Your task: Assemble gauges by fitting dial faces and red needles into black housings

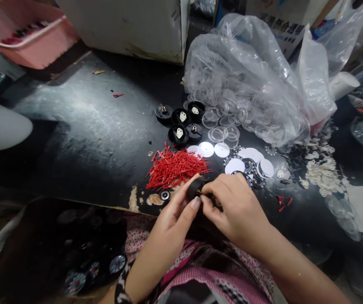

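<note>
My left hand (177, 215) is closed around a small round black gauge case (195, 188), held tilted just over the table's front edge. The fingers of my right hand (234, 204) are pinched at the case's near side, by a small brass-coloured part; whatever lies between the fingertips is hidden. Right behind my hands is a heap of red pointers (175, 166). Farther back several similar black cases (179, 134) stand together, some showing a whitish plate inside, others a brass stem. White discs (206, 149) and printed black dials (249, 165) lie behind my right hand.
A clear plastic bag (241, 71) spills clear rings (218, 134) at the back. Off-white small plates (322, 171) are piled at the right. A pale box (127, 25) and a pink bin (39, 46) stand behind. Finished-looking gauges (117, 264) lie below the table edge at left.
</note>
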The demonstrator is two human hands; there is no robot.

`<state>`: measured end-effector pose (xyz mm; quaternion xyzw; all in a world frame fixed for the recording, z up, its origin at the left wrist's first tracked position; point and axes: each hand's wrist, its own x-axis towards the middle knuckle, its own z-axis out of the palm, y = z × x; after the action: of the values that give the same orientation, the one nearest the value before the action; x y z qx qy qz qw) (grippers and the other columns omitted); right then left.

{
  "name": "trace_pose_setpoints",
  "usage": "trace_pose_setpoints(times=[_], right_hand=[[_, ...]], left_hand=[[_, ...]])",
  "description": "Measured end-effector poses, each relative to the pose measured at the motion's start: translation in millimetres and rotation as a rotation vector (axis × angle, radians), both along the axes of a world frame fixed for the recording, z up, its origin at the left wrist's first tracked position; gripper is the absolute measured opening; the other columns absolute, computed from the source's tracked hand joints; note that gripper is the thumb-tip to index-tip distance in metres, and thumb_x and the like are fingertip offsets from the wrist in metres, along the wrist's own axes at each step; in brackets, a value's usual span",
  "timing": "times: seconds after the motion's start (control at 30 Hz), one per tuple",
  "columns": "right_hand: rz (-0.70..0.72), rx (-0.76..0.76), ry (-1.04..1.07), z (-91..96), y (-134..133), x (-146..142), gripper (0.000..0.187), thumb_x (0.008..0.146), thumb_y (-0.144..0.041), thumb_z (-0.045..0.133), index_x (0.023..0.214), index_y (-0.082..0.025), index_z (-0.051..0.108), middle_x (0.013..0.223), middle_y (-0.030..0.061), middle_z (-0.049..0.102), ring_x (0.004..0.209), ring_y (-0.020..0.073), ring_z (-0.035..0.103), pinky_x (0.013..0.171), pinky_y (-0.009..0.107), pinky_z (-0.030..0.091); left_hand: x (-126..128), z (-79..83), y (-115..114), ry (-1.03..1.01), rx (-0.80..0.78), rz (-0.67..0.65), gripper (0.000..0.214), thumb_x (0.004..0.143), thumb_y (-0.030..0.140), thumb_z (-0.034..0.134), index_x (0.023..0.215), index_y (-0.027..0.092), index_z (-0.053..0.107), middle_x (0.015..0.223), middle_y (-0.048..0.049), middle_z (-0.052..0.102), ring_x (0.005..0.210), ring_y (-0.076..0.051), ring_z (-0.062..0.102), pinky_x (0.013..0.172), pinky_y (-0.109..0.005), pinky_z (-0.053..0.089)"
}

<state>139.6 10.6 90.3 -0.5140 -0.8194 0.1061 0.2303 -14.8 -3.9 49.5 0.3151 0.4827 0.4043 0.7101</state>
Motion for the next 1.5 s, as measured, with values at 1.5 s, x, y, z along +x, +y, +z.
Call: trace_pose_setpoints(times=[1.5], right_hand=[[-0.204, -0.128, 0.061, -5.3, 17.7, -14.7, 0.043, 0.103, -0.035, 0.030, 0.064, -0.021, 0.042, 0.060, -0.0014, 0.047, 0.057, 0.0133, 0.040, 0.061, 0.030, 0.029]], left_hand=[[8.8, -4.8, -1.4, 0.098, 0.272, -0.040, 0.032, 0.088, 0.032, 0.064, 0.119, 0.030, 0.069, 0.127, -0.0025, 0.068, 0.123, -0.024, 0.059, 0.105, -0.033, 0.045]])
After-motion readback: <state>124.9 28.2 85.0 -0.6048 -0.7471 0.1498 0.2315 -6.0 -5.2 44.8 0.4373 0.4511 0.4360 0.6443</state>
